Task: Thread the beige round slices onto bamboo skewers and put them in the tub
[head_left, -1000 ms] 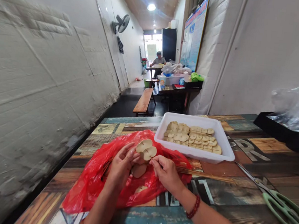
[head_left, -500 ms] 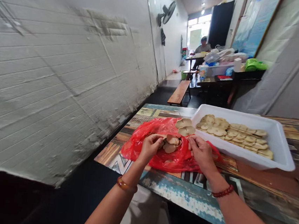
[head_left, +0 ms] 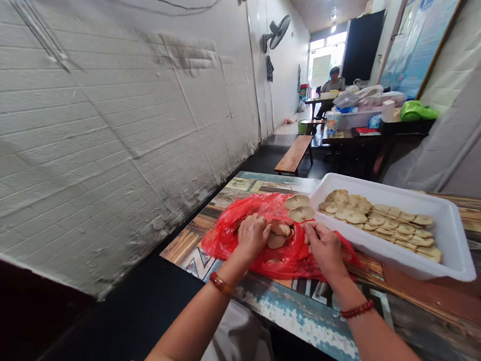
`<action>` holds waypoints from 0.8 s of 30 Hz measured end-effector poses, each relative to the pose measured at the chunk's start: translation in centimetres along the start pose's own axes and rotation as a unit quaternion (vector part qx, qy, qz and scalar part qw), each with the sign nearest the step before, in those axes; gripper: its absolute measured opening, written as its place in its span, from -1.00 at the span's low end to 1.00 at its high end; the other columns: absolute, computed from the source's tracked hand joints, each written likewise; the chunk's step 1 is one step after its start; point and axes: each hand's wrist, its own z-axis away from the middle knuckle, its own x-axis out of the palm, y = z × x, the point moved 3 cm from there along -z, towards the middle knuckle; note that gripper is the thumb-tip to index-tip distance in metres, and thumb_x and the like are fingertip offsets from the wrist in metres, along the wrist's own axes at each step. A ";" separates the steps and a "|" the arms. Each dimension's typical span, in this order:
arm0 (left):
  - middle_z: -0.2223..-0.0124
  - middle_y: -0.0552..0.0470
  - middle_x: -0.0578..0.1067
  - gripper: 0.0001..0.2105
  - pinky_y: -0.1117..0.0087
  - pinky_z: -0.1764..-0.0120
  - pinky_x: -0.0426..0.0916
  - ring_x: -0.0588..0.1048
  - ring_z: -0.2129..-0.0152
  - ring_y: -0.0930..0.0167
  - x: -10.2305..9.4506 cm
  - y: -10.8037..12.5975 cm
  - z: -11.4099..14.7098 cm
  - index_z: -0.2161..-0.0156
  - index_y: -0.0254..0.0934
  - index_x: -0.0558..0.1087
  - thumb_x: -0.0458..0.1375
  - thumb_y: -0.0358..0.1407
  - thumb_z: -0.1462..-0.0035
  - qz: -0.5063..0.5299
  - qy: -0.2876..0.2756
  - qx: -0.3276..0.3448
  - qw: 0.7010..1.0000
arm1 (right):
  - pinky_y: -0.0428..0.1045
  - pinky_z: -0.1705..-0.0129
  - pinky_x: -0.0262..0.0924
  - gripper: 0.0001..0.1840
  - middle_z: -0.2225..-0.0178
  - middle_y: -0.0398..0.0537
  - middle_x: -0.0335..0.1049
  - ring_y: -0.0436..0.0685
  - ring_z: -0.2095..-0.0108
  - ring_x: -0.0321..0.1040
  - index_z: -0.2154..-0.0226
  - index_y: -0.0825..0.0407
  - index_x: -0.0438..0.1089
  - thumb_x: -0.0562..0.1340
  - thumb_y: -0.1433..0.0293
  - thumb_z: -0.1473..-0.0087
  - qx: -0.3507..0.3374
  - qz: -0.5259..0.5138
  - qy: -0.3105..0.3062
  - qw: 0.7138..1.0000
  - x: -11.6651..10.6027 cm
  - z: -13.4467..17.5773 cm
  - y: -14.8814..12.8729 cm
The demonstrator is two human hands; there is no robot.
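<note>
Head view, noted from beside the desk (head_left: 303, 324). Right hand (head_left: 322, 242): thumb and fingers pinching two skewered slices (head_left: 301, 213) from below, held up over the red bag (head_left: 227, 224). Left hand (head_left: 253, 231): fingers curled at loose slices (head_left: 276, 241) inside the bag; whether it grips any, I cannot tell. Just beyond, to the right: white tray (head_left: 461, 241), rows of filled skewers (head_left: 402, 224) lying in it. Farther back: bench (head_left: 294, 154), wall fan (head_left: 279, 31), seated person (head_left: 333, 84).
</note>
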 end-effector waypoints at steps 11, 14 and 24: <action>0.31 -0.06 0.42 -0.94 0.33 0.22 0.23 0.38 0.28 0.32 0.1 1.5 -1.4 0.45 -0.27 0.39 0.09 -0.41 -0.01 0.173 0.016 -0.008 0.985 | -0.12 0.58 0.06 -0.56 0.67 -0.24 0.20 -0.03 0.68 0.14 0.54 0.01 0.26 0.02 0.06 -0.15 -0.025 0.005 0.003 1.000 0.1 -0.2 -0.2; 0.45 0.03 0.40 -0.93 0.42 0.36 0.25 0.39 0.45 0.41 -0.2 1.1 -1.8 0.51 -0.29 0.35 0.13 -0.38 0.05 0.353 0.011 -0.039 0.935 | -0.13 0.59 0.05 -0.56 0.68 -0.25 0.20 -0.04 0.68 0.14 0.54 0.02 0.29 0.03 0.06 -0.15 -0.025 0.001 0.006 1.000 0.2 -0.3 -0.3; 0.49 0.07 0.47 -0.68 0.43 0.41 0.42 0.44 0.60 0.51 -0.8 1.0 -2.0 0.37 -0.33 0.34 0.34 -0.30 0.26 0.761 -0.093 -0.230 0.599 | -0.12 0.67 0.04 -0.56 0.68 -0.25 0.23 -0.04 0.74 0.14 0.43 0.05 0.36 0.06 0.04 -0.12 0.011 -0.050 -0.008 0.999 0.5 -0.1 -0.2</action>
